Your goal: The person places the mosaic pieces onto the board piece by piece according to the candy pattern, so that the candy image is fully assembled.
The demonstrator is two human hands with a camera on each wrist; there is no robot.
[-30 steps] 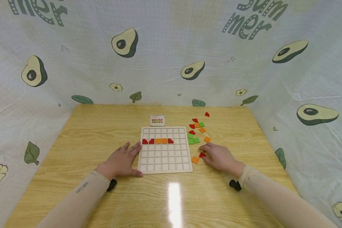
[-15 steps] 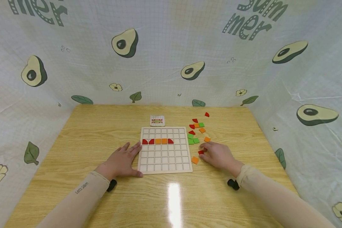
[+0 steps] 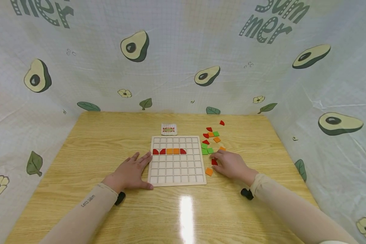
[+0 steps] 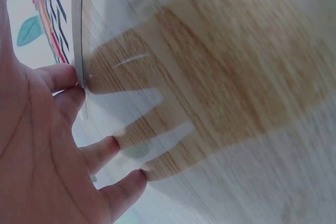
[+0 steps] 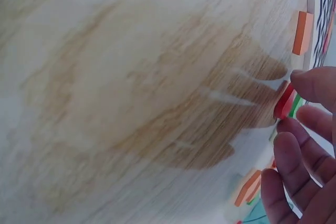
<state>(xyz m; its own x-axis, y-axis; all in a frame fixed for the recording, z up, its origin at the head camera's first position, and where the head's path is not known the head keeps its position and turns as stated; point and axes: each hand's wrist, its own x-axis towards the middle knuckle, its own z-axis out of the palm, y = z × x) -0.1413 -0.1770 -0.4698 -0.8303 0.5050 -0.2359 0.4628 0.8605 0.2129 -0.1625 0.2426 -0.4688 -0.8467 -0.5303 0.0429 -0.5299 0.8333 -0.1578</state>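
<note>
A wooden grid board [image 3: 177,173] lies in the middle of the table. One of its rows holds red quarter-circle tiles [image 3: 183,151] and two orange square tiles [image 3: 173,151]. My left hand [image 3: 132,173] rests at the board's left edge, fingers spread. In the left wrist view, two fingertips [image 4: 65,77] touch the board's side and the others the table. To the right of the board, my right hand [image 3: 231,165] pinches a red quarter-circle tile [image 3: 214,162] between thumb and fingers, low at the table. The right wrist view shows this red tile [image 5: 285,101] standing tilted by the thumb.
Above the board lies a small pattern card [image 3: 169,129]. Loose green tiles [image 3: 204,151], red tiles [image 3: 205,135] and orange tiles [image 3: 217,139] are scattered right of the board. An orange tile [image 3: 209,171] sits beside its lower right edge. A printed cloth [image 3: 170,67] hangs behind the table.
My right hand has moved slightly left toward the board, and the red tile has shifted left and away from me with it. The left hand stays in place.
</note>
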